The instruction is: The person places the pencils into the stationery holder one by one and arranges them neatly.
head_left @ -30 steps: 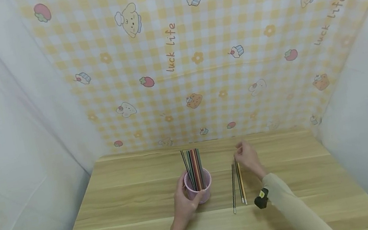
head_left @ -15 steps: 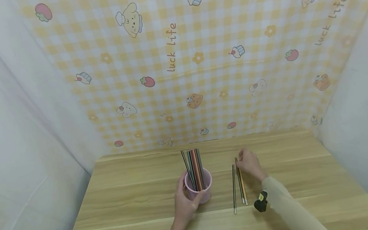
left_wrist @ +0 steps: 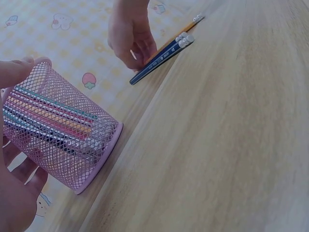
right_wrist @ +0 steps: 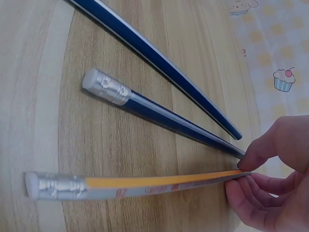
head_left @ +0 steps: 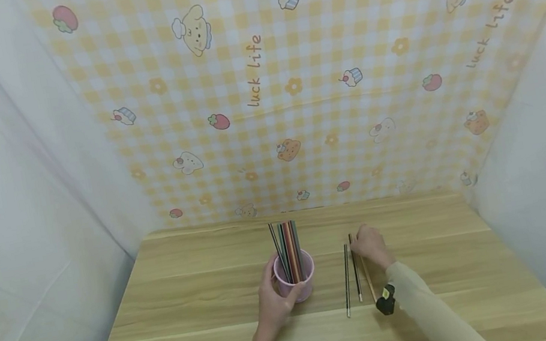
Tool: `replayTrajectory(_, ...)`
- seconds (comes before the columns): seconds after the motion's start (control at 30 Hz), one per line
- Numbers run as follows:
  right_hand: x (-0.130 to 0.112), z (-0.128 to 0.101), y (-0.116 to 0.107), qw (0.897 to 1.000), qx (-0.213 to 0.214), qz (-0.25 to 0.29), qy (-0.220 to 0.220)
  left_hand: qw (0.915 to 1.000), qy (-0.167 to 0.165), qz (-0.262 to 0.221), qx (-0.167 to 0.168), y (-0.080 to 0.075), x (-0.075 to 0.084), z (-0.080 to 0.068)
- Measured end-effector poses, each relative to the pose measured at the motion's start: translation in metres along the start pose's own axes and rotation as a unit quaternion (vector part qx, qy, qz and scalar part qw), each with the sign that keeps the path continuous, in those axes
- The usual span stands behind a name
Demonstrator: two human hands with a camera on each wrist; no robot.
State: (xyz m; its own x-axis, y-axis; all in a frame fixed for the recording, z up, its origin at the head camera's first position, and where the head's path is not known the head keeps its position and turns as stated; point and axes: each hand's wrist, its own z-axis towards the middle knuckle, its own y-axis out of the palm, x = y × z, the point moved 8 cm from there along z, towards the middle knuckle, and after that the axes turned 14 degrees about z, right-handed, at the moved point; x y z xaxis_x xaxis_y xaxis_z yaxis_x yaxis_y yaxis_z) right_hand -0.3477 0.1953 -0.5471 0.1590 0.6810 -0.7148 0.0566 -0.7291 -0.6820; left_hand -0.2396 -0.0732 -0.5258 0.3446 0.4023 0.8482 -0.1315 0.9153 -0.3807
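Note:
My left hand (head_left: pixel 274 305) grips a pink mesh pencil cup (head_left: pixel 299 294), thumb on the near side and fingers round the left. Several coloured pencils (head_left: pixel 290 252) stand bunched inside it, some leaning left. Over to the right, my right hand (head_left: pixel 372 245) pinches the far end of an orange pencil (right_wrist: pixel 145 182) between thumb and fingers. That pencil's white eraser points back toward me. Beside it lies a dark blue pencil (right_wrist: pixel 164 116) with a white eraser, its far tip right at my thumb. A second dark blue pencil (head_left: pixel 347 282) lies slanted farther left.
The wood-grain table (head_left: pixel 193 306) reaches back to a yellow checked cloth (head_left: pixel 296 117) with cartoon prints. White sheets (head_left: pixel 11 210) hang at both sides. Dark wrist cameras (head_left: pixel 386 300) sit on both sleeves.
My right hand has come down onto the far end of the orange pencil. The pencil's eraser end has swung right, away from the dark blue one. The left hand and cup stay put.

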Motion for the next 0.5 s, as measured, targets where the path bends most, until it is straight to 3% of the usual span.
replayTrajectory(0.27,-0.009,0.005,-0.008,0.997,0.03,-0.019,-0.062,0.9999,-0.01,0.002,0.003,0.004,-0.013,0.0)
replayTrajectory(0.5,-0.023,0.007,-0.025,0.995,0.047,0.025,-0.079,0.9999,-0.014,-0.005,0.007,0.005,-0.013,0.0)
